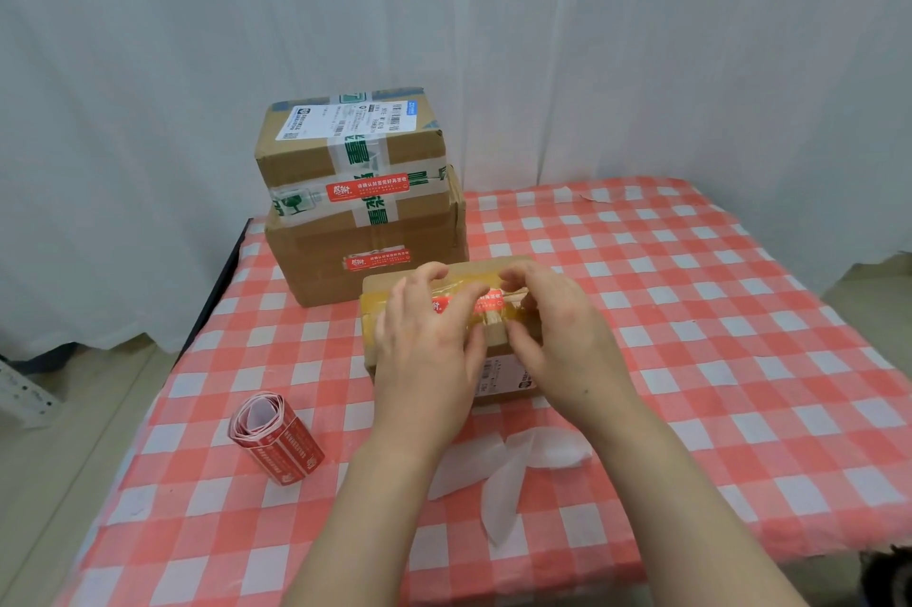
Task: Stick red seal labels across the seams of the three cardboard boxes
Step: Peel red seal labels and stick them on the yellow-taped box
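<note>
Near the desk's (691, 310) middle the label (486, 303) lies left-to-right on the box (380, 283): left fingers (456, 308) press it flat, right fingers (518, 276) bent, grip unclear.

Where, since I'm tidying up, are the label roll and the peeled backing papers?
label roll (281, 446): head view, red outer wrap.
backing papers (552, 451): head view, middle of a white strip.

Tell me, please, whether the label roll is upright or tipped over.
Tipped over: the label roll lies lengthwise on the tablecloth.
</note>
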